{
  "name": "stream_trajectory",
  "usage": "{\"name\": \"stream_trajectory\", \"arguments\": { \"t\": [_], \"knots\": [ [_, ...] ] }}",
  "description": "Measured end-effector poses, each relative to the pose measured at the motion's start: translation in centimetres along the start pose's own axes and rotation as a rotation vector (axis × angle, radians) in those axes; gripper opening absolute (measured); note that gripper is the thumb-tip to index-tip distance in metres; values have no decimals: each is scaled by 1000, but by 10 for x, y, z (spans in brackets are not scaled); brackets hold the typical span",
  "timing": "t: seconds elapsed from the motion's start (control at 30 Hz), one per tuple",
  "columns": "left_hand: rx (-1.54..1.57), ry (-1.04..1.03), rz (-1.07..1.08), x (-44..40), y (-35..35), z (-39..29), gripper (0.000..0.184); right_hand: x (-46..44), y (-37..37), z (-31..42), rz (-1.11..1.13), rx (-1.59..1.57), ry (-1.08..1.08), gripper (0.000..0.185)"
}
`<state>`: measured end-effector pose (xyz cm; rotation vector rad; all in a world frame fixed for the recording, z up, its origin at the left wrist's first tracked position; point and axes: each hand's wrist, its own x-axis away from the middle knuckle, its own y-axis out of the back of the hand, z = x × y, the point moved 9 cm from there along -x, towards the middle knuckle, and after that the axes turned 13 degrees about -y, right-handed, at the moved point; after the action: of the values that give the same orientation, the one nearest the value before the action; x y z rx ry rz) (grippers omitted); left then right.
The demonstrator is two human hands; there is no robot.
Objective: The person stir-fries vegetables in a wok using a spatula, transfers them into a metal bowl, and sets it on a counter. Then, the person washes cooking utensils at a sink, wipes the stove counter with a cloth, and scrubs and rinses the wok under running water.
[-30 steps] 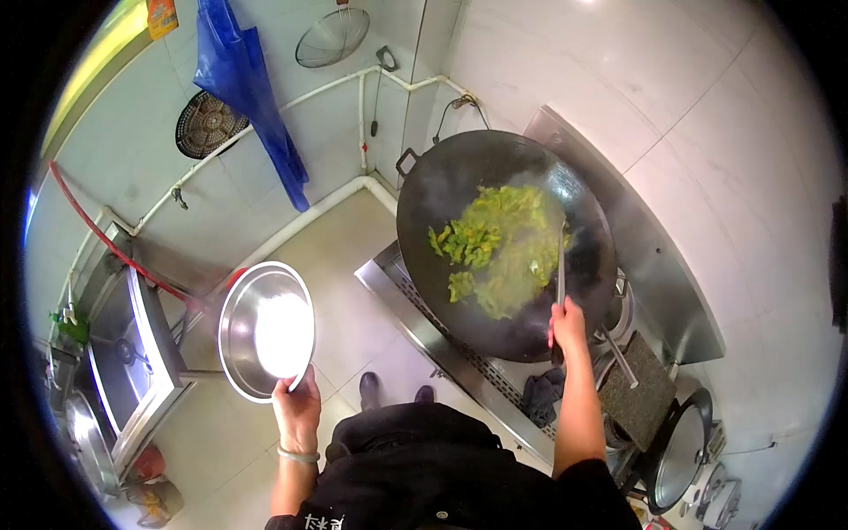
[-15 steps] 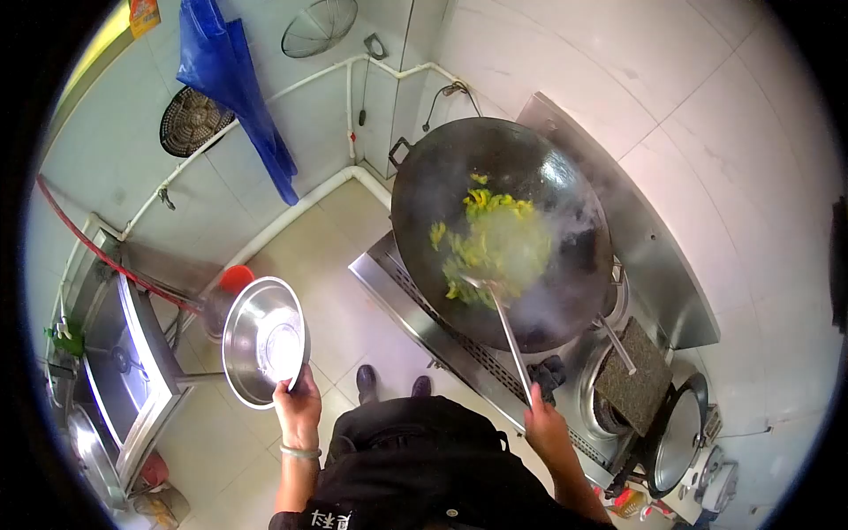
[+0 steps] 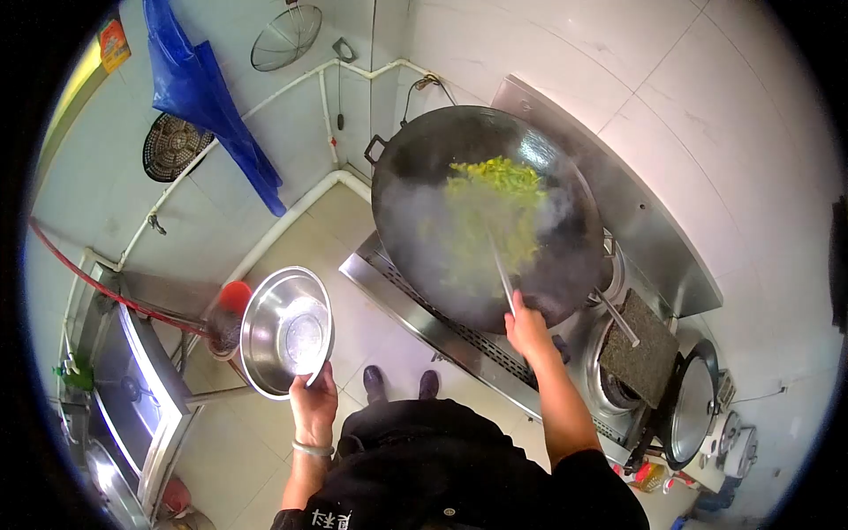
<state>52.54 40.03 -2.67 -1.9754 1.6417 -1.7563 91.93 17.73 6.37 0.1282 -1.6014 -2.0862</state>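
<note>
Pale tiled wall (image 3: 565, 44) wraps round the kitchen corner, with light floor tiles (image 3: 265, 442) below; from my remote seat I look down past a black shirt to two dark boots (image 3: 374, 382) standing between sink and stove. On the right I have the steel stove (image 3: 406, 314), and on it a big dark wok (image 3: 570, 265), tilted a little by the wide lens; green and yellow pieces of food (image 3: 499, 177) lie in its middle and far part, blurred by steam.

My right hand (image 3: 528, 334) is closed round the handle of a long metal utensil (image 3: 501, 269), just over the wok's near rim; the utensil's far end reaches in among the food, where steam hides its shape from me. My left hand (image 3: 314, 406) is well apart from the right, clamped on the near rim of a steel bowl (image 3: 287, 327), which I see held above the floor, left of the stove, its shiny inside facing up.

Near the bowl, beyond its left side, stands a red container (image 3: 234, 296); a steel sink (image 3: 119, 380) sits farther left; a blue sheet (image 3: 208, 97) and a wire strainer (image 3: 287, 35) hang on the far left; a speckled board (image 3: 640, 349) lies right of the wok.
</note>
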Motion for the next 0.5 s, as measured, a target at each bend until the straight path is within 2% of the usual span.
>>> {"name": "stream_trajectory", "arguments": {
  "t": [0.03, 0.1, 0.17, 0.2, 0.27, 0.37, 0.47, 0.5],
  "knots": [
    [10, 16, 11, -5, 6, 1, 30, 18, -5, -12, 4, 36, 56, 55],
    [32, -11, 11, -5, 11, 2, 27, 68, 24, -18, 76, 52, 38, 58],
    [74, 2, -17, -13, 17, 2, 27, 102, 61, -41, 187, -12, -140, 61],
    [111, 14, -33, -17, 20, 2, 28, 117, 82, -53, 159, -135, -117, 61],
    [72, 21, 1, -21, 18, 1, 28, 148, 134, -51, 245, -87, -214, 57],
    [54, 15, 25, -25, 2, 2, 28, 184, 194, -45, 174, 34, 69, 55],
    [-4, 29, 6, -24, -15, 6, 27, 209, 208, -25, 286, 188, 80, 54],
    [-2, 24, 16, -23, -22, 7, 27, 210, 198, -22, 399, 142, -54, 51]
  ]
}}
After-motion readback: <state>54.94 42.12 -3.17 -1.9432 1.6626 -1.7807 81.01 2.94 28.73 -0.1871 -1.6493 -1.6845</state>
